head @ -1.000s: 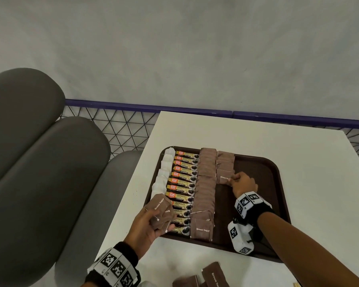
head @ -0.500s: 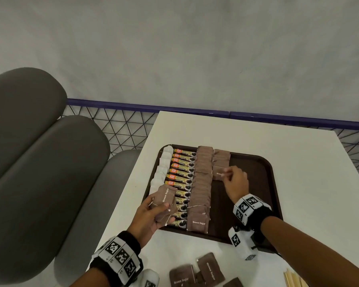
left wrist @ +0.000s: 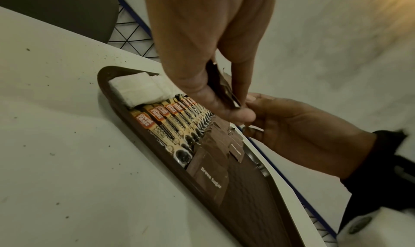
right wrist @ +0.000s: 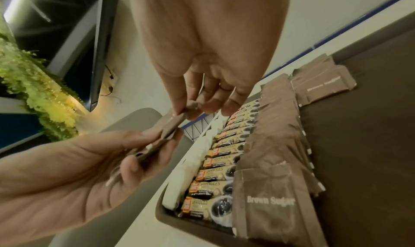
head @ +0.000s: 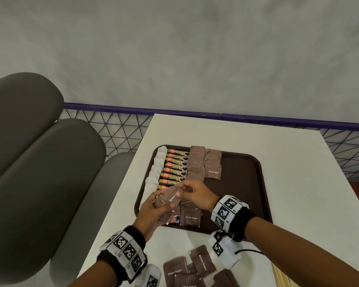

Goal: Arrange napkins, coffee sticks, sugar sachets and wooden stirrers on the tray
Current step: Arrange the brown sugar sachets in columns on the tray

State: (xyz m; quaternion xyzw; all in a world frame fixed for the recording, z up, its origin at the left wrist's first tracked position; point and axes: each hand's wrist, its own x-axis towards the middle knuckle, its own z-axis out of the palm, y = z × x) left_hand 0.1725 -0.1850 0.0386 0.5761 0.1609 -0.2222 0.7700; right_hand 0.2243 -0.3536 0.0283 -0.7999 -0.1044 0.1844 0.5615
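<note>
**Sachets getting handed off over the tray**

A small stack of brown sugar sachets is being gripped in the left hand, fingers curled under and thumb on top, just above the near-left corner of the tray. The top sachet is being pinched at its far end by the thumb and forefinger of the right hand, with the other fingers loosely bent.

On the tray, white napkins are being kept in a column along the left edge, coffee sticks are being lined up right beside them, then a long overlapping row of sugar sachets, and a short second row is being built at the far end. The right half of the tray is being left bare brown.

More loose sachets are being left on the white table near the person, with wooden stirrers just peeking in at the bottom right. A grey padded seat is sitting to the left.
</note>
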